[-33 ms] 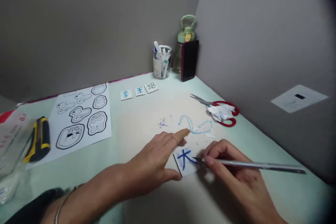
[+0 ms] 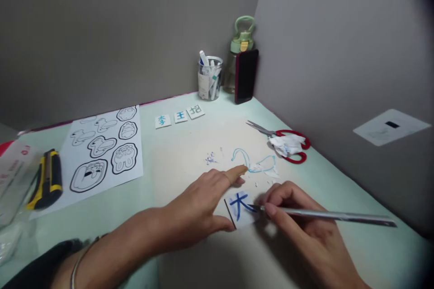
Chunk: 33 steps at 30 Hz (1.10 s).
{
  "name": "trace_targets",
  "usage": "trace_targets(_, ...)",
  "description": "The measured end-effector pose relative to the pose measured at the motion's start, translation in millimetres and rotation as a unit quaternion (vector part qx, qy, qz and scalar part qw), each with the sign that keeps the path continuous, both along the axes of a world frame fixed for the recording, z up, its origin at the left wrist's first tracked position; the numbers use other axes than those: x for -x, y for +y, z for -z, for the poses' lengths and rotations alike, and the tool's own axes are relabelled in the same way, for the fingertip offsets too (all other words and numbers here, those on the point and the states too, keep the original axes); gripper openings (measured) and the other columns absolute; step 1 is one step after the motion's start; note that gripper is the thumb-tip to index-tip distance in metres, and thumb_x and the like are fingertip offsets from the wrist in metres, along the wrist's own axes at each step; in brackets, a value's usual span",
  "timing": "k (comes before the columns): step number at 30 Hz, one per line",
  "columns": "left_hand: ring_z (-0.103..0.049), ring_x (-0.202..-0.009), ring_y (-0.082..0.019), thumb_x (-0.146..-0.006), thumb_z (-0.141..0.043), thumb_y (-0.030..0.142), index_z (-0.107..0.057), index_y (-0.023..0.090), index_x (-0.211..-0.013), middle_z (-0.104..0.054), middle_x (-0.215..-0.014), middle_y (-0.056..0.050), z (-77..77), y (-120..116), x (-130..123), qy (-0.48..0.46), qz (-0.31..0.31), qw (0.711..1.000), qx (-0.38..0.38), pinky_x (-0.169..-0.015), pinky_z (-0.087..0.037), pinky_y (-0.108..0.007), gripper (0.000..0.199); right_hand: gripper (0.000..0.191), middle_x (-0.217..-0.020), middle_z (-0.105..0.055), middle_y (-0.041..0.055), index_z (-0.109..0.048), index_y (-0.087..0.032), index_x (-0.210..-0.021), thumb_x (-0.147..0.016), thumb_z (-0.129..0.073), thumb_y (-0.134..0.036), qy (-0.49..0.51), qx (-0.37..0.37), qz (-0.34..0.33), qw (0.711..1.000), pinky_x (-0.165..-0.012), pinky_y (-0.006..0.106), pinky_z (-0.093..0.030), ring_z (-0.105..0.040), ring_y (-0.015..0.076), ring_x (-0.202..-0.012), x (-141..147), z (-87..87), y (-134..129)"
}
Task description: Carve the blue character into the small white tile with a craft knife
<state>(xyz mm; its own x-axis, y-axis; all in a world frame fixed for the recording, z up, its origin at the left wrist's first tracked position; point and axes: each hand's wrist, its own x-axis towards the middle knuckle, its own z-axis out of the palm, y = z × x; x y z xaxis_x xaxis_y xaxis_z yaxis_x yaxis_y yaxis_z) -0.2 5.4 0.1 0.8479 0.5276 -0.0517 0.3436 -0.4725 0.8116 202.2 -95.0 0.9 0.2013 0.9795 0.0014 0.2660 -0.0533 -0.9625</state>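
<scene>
Pinching a craft knife (image 2: 325,216), the right hand (image 2: 305,230) trims a blue-lettered tile (image 2: 241,207) – left hand (image 2: 200,207) fingers spread, steadying it – three tiles (image 2: 180,116) lie finished.

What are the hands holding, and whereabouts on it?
The right hand grips a thin metal craft knife near its blade end. The left hand holds nothing; it presses down a small tile bearing a blue character.

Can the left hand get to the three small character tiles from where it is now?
Probably yes: the left hand pins the blue-character tile, and only bare table lies between it and the three small tiles.
</scene>
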Motion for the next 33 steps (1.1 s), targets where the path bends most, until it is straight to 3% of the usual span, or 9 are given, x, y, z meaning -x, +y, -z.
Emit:
trace_targets(6, -0.048, -0.126, -0.026, -0.082, -0.079, 0.016, -0.023, 0.034, -0.156, -0.057, -0.146, -0.001, 6.0, 18.4, -2.9, -0.039, 0.064, 0.997, 0.022, -0.110, -0.036, -0.043, 0.095, 0.023, -0.074, -0.061, 0.0015, -0.056, -0.025, -0.077, -0.096, -0.056, -0.037, -0.043, 0.009, -0.041, 0.998, -0.061, 0.030, -0.044, -0.056, 0.0191, -0.070, 3.1, 7.0, 0.4)
trace_targets(11, -0.051, -0.125, -0.028, -0.080, -0.081, 0.020, -0.029, 0.029, -0.154, -0.060, -0.139, -0.007, 8.9, 18.5, -3.7, -0.049, 0.044, 0.998, 0.025, -0.110, -0.037, -0.045, 0.091, 0.022, -0.074, -0.060, 0.0015, -0.053, -0.026, -0.076, -0.097, -0.055, -0.035, -0.048, 0.016, -0.042, 0.998, -0.062, 0.031, -0.042, -0.054, 0.0190, -0.069, 5.1, 7.8, -1.0)
trace_targets(16, -0.050, -0.126, -0.023, -0.091, -0.066, 0.014, -0.033, 0.028, -0.151, -0.062, -0.133, -0.003, 11.1, 15.2, -2.8, -0.063, 0.029, 0.997, 0.029, -0.112, -0.035, -0.041, 0.070, 0.024, -0.074, -0.061, 0.0014, -0.053, -0.025, -0.075, -0.098, -0.053, -0.033, -0.052, 0.020, -0.059, 0.997, -0.062, 0.031, -0.043, -0.055, 0.0185, -0.069, 3.9, 6.6, -1.5)
trace_targets(28, -0.051, -0.124, -0.025, -0.090, -0.061, 0.006, -0.036, 0.029, -0.150, -0.064, -0.130, -0.004, 11.9, 14.3, -4.0, -0.072, 0.026, 0.997, 0.020, -0.111, -0.037, -0.043, 0.069, 0.023, -0.072, -0.062, 0.0020, -0.054, -0.025, -0.075, -0.097, -0.054, -0.034, -0.083, 0.016, -0.072, 0.994, -0.060, 0.030, -0.048, -0.059, 0.0194, -0.067, -0.2, 4.2, 0.8)
trace_targets(30, -0.051, -0.125, -0.025, -0.089, -0.066, 0.011, -0.035, 0.027, -0.150, -0.063, -0.132, -0.005, 9.4, 11.8, -2.4, -0.060, 0.013, 0.998, 0.011, -0.111, -0.037, -0.043, 0.070, 0.022, -0.073, -0.063, 0.0013, -0.055, -0.026, -0.076, -0.097, -0.055, -0.034, -0.077, 0.007, -0.059, 0.995, -0.060, 0.029, -0.050, -0.061, 0.0190, -0.068, -1.8, 3.5, 0.6)
trace_targets(33, -0.054, -0.115, -0.028, -0.083, -0.079, 0.026, -0.034, 0.021, -0.150, -0.063, -0.125, -0.008, 5.4, 4.4, -1.2, -0.005, -0.024, 0.999, -0.043, -0.104, -0.043, -0.045, 0.082, 0.017, -0.076, -0.068, 0.0006, -0.063, -0.028, -0.084, -0.097, -0.056, -0.035, -0.109, -0.024, 0.013, 0.994, -0.060, 0.027, -0.051, -0.065, 0.0186, -0.068, -5.1, 2.8, 1.1)
